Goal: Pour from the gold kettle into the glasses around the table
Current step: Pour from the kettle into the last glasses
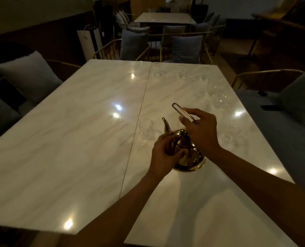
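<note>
With the right hand pinching the raised handle and left fingers steadying the gold kettle on the desk, lift level, spout toward the glass just left of it.

Two bare forearms reach into view from the lower edge, uncovered from the elbow region to the wrists, with no sleeve cuff showing in the dim light. The left hand and the right hand are both ungloved. Their fingers are slim, with short nails. Whether either wrist carries a band cannot be told in the low, warm light.
</note>
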Demonstrator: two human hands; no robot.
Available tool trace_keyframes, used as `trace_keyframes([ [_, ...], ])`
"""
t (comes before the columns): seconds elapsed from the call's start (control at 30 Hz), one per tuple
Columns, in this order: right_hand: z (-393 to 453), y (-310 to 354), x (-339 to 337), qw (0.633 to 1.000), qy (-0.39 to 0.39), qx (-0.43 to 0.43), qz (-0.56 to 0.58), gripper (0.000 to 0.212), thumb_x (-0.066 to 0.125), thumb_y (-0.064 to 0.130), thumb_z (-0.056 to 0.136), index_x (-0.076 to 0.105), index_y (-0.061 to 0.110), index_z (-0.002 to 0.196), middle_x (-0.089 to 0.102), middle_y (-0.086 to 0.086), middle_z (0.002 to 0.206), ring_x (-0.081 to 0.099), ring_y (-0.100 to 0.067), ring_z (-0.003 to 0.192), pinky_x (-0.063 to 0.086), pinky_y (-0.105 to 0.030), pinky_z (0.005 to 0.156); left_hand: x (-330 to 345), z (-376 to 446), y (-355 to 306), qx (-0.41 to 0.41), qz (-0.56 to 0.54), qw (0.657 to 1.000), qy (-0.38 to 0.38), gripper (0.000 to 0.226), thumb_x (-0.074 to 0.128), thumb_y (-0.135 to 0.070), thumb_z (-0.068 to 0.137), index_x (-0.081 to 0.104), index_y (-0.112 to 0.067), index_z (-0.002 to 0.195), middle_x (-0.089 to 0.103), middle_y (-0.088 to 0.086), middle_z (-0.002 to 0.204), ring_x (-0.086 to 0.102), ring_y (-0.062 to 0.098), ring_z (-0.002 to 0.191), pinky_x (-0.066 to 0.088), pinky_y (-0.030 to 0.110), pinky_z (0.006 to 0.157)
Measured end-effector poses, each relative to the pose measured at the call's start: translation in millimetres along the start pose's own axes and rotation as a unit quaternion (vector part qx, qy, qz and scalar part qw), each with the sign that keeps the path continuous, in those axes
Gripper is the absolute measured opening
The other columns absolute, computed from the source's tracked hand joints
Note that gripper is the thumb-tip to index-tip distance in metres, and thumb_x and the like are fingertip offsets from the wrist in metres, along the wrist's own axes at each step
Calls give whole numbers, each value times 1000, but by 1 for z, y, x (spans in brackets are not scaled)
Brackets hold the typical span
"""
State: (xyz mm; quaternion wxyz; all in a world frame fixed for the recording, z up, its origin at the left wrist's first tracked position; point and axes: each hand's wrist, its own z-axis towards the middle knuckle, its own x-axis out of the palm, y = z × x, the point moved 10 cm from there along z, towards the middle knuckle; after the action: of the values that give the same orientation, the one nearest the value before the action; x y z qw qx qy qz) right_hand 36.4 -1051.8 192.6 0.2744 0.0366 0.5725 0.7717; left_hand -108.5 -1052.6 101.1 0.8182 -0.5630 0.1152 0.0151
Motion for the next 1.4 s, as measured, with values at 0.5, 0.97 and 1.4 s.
trace_keyframes([
  [0.5,-10,-11,71,999,-15,19,-44,22,74,16,82,70,16,104,70,6,90,48,-4,41,42,-16,45,-48,9,52,-34,-21,998,58,49,79,-38,77,58,-34,121,51,-27,123,46,-18,115,41,5,96],
  [0.97,46,-8,126,984,19,32,-176,16,77,23,78,70,15,90,64,4,90,56,-11,79,41,-18,68,-59,42,98,-152,-137,978,43,48,83,-22,76,63,-23,120,59,-18,117,52,-17,103,51,30,95],
  [1.4,81,-12,161,966,126,58,-218,19,77,17,79,69,8,94,59,2,89,56,-6,68,39,-8,53,-48,53,114,-227,-213,950,-15,54,84,-35,72,62,-30,121,60,-7,128,55,10,120,54,41,97],
])
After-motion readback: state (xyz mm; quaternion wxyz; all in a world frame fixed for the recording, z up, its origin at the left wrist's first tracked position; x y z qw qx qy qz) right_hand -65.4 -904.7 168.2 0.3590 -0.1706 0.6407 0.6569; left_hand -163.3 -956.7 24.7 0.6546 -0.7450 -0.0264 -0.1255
